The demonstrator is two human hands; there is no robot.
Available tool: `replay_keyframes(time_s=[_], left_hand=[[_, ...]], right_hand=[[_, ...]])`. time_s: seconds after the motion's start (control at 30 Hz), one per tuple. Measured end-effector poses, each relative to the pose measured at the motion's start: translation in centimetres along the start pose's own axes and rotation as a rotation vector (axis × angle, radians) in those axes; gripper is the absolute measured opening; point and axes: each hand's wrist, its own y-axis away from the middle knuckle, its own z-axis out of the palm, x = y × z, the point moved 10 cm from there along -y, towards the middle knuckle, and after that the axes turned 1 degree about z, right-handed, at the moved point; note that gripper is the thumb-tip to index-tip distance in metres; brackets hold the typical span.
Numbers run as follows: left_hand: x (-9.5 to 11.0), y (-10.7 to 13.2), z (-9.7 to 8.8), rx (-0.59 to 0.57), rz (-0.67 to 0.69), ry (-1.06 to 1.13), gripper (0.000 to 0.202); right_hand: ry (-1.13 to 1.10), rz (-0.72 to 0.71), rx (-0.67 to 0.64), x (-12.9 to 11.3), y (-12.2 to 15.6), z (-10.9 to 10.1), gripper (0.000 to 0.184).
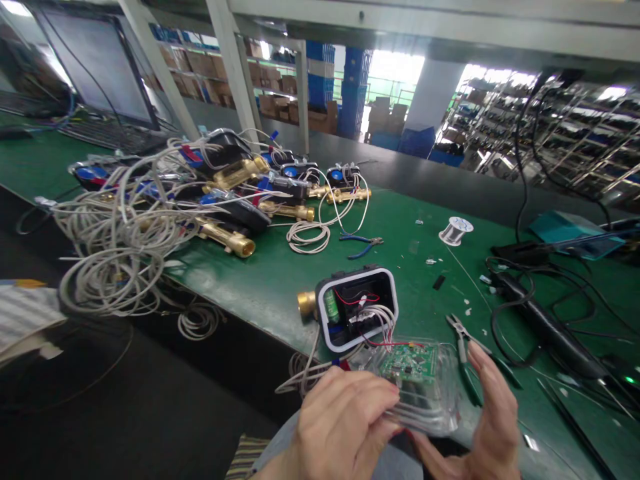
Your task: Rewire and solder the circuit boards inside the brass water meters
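A clear plastic cover (443,407) with a green circuit board (413,361) in it is held low in front of me. My left hand (345,420) grips the cover's left side, its fingertips beside the board. At the cover's right, my right hand (487,427) is open with fingers spread; one fingertip lies close to the cover's lower edge, and whether it touches I cannot tell. White, red and black wires run from the board into an open black meter housing (357,310). Inside the housing is a green battery (331,305); a brass fitting (306,304) sticks out on its left.
Green-handled pliers (465,363) lie right of the cover, near a black soldering iron (547,323) with looping cables. Blue pliers (361,244) and a solder spool (456,231) lie farther back. Meters with brass pipes (227,237) and coiled white cables (135,260) crowd the left.
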Motion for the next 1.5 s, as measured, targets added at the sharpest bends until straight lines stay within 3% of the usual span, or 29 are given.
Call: replay_keyframes(time_s=[0.1, 0.2, 0.3, 0.37, 0.5, 0.6, 0.67, 0.73, 0.87, 1.0, 1.1, 1.2, 1.37, 1.5], left_hand=[[0.1, -0.7, 0.4, 0.044, -0.073, 0.011, 0.016], [0.1, -1.3, 0.4, 0.078, -0.141, 0.054, 0.014], [-0.1, -1.4, 0.2, 0.037, -0.135, 0.123, 0.018], [-2.0, -0.9, -0.8, 0.066, -0.222, 0.098, 0.028], [-8.7, 1.6, -4.1, 0.223, -0.606, -0.129, 0.044], [-12.2, 2.9, -2.3, 0.039, -0.796, -0.006, 0.054], [-13.0, 3.4, -0.6, -0.059, -0.861, 0.175, 0.049], [-13.1, 3.7, 0.4, -0.054, -0.891, 0.339, 0.049], [-12.7, 3.7, 2.0, 0.0, -0.88, 0.602, 0.071], [-12.7, 3.4, 2.6, 0.075, -0.9, 0.744, 0.074], [-12.8, 2.8, 2.6, 0.104, -0.955, 0.872, 0.071], [-12.9, 2.2, 2.6, 0.048, -1.059, 0.901, 0.075], [-12.4, 1.3, 3.5, -0.083, -1.13, 0.898, 0.084], [-12.2, 1.1, 3.4, -0.219, -1.089, 0.701, 0.082]], right_hand=[[0.098, -0.024, 0.063, -1.1, -0.3, 1.6, 0.108], [0.062, 0.034, 0.098, -1.1, -1.5, 3.3, 0.103], [0.004, 0.062, 0.18, -0.8, -2.4, 3.3, 0.095], [-0.008, 0.055, 0.198, -0.7, -2.8, 3.1, 0.099], [0.019, 0.036, 0.229, -0.8, -2.8, 2.8, 0.114], [0.01, 0.01, 0.229, -1.2, -2.8, 2.9, 0.118], [0.017, 0.003, 0.232, -1.3, -3.0, 2.8, 0.117], [0.042, -0.021, 0.235, -1.4, -3.3, 2.6, 0.114], [0.086, -0.124, 0.222, -1.9, -3.6, 2.4, 0.119], [0.051, -0.052, 0.175, -1.3, -4.0, 2.4, 0.124], [-0.003, 0.036, 0.085, -1.1, -5.8, 1.9, 0.125], [0.053, 0.08, -0.091, -1.2, -9.4, 1.6, 0.122], [0.108, -0.008, -0.546, -1.9, -15.3, 3.7, 0.104], [-0.007, 0.033, -0.9, -1.4, -17.0, 6.5, 0.087]])
